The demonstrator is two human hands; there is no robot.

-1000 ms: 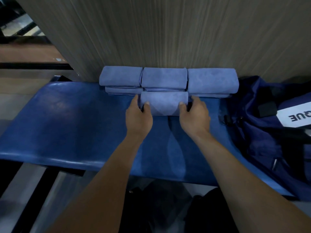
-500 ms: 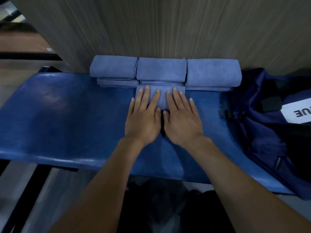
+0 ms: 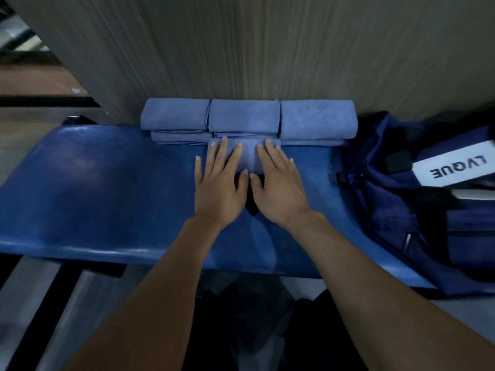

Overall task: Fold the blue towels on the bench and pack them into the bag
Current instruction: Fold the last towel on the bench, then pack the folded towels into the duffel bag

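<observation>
Both forearms reach straight out over the blue padded bench (image 3: 93, 188), bare to the elbow and nearly parallel. The left hand (image 3: 218, 190) lies palm down, fingers straight and a little fanned, the middle ones resting on a small folded blue towel (image 3: 247, 159) while the little finger sits off its left edge on the bench pad. The right hand (image 3: 280, 190) mirrors it, flat and spread, its fingertips laid across the towel's right half. The two thumbs point inward and almost meet at the towel's near edge. Neither hand curls round anything; they press down flat.

That towel lies just in front of three stacks of folded towels set against the wood-grain wall panel (image 3: 267, 44): a left stack (image 3: 175, 115), a middle stack (image 3: 244, 115) and a right stack (image 3: 318, 119), side by side and touching. The pressed towel's far edge meets the foot of the middle stack.

At the right end of the bench sits a navy duffel bag (image 3: 388, 210), bearing a white label with dark lettering (image 3: 455, 168).
</observation>
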